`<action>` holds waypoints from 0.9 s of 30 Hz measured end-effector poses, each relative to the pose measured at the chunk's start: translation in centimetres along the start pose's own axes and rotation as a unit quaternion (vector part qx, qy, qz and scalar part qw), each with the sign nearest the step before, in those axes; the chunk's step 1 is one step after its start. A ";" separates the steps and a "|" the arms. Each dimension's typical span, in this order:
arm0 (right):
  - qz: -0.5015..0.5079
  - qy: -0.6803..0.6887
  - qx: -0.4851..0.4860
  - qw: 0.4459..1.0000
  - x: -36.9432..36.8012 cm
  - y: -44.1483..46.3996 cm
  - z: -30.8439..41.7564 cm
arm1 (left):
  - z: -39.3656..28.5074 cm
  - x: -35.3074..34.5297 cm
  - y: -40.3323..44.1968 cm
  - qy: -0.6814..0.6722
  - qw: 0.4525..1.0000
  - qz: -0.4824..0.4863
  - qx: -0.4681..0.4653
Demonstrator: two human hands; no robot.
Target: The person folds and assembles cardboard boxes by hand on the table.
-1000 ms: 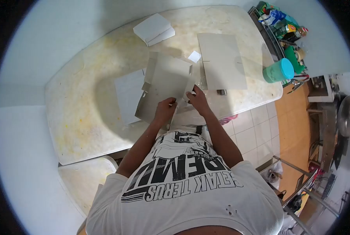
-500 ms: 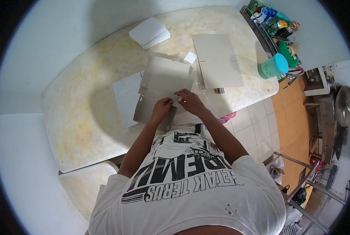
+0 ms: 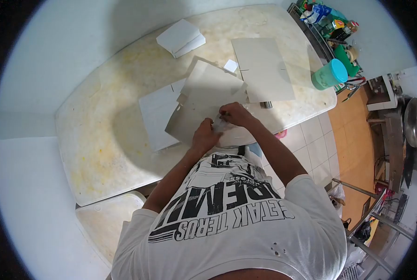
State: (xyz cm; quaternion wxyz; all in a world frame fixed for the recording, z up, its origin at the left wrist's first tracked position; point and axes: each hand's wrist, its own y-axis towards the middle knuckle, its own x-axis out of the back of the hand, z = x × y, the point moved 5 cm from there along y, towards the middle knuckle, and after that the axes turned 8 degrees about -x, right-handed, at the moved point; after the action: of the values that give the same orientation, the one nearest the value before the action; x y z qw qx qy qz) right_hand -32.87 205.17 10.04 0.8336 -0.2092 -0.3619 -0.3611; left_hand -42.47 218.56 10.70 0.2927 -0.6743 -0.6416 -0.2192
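Note:
A grey cardboard sheet [image 3: 208,95] with cut flaps and slots lies tilted on the table before me. My left hand [image 3: 206,134] is at its near right edge, fingers curled in around the card. Close beside it, my right hand [image 3: 236,115] is closed in a pinch at the same edge. Between the two hands shows a pale, partly see-through piece [image 3: 221,124], perhaps plastic film; its exact kind is unclear. The fingertips are partly hidden. A white cardboard sheet [image 3: 158,116] lies to the left, partly beneath the grey one.
Another grey cardboard sheet [image 3: 269,70] lies flat at the right, with a small metal cylinder [image 3: 266,105] at its near edge. A small white square [image 3: 231,66] and folded white card [image 3: 180,38] lie farther back. A turquoise lidded container [image 3: 329,75] stands near the table's right edge.
The grey cardboard has turned clockwise and its far end has swung right. Both hands have shifted slightly right, and the pale piece between them now shows more.

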 end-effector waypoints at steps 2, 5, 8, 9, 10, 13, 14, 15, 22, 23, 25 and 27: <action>-0.013 -0.023 0.015 1.000 -0.1 0.0 0.0 | 0.7 0.0 0.0 -0.001 1.000 0.019 0.019; 0.011 0.054 -0.030 0.998 0.1 -0.3 0.1 | 1.6 0.9 0.2 -0.007 0.999 0.014 0.031; 0.026 0.078 -0.014 0.996 0.7 -1.0 0.4 | 2.6 1.0 0.6 -0.059 0.997 0.031 0.026; 0.026 0.084 -0.009 0.996 0.8 -1.2 0.4 | 3.1 0.7 0.7 -0.068 0.997 0.034 0.032; 0.026 0.089 -0.004 0.996 0.9 -1.4 0.4 | 3.5 0.5 0.8 -0.078 0.996 0.037 0.038; -0.020 0.087 0.043 0.995 0.7 -2.2 0.3 | 3.9 0.3 1.1 -0.154 0.988 0.027 0.021; -0.044 0.083 0.064 0.994 0.5 -2.5 0.4 | 4.0 0.2 1.1 -0.158 0.986 0.044 0.028; -0.062 0.075 0.030 0.995 0.6 -2.9 0.6 | 3.2 0.5 1.2 -0.162 0.984 0.061 0.035; -0.094 0.263 -0.210 0.937 -1.3 -5.3 -0.4 | 2.1 0.1 2.5 -0.131 0.977 0.164 0.020; -0.079 0.324 -0.260 0.906 -1.8 -5.5 -0.6 | 1.8 0.1 2.7 -0.119 0.977 0.175 0.020; -0.084 0.323 -0.262 0.906 -1.5 -5.7 -0.3 | 1.2 0.1 3.1 -0.095 0.976 0.195 0.019; -0.115 0.320 -0.249 0.907 -1.4 -6.0 -0.3 | 1.5 -0.3 3.6 -0.102 0.975 0.198 0.015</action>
State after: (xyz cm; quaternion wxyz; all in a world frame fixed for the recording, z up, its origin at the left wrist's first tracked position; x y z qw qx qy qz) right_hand -37.93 201.76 9.29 0.7780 -0.2403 0.0042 -0.5805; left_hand -39.03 219.34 9.01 0.2734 -0.8023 -0.5250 -0.0773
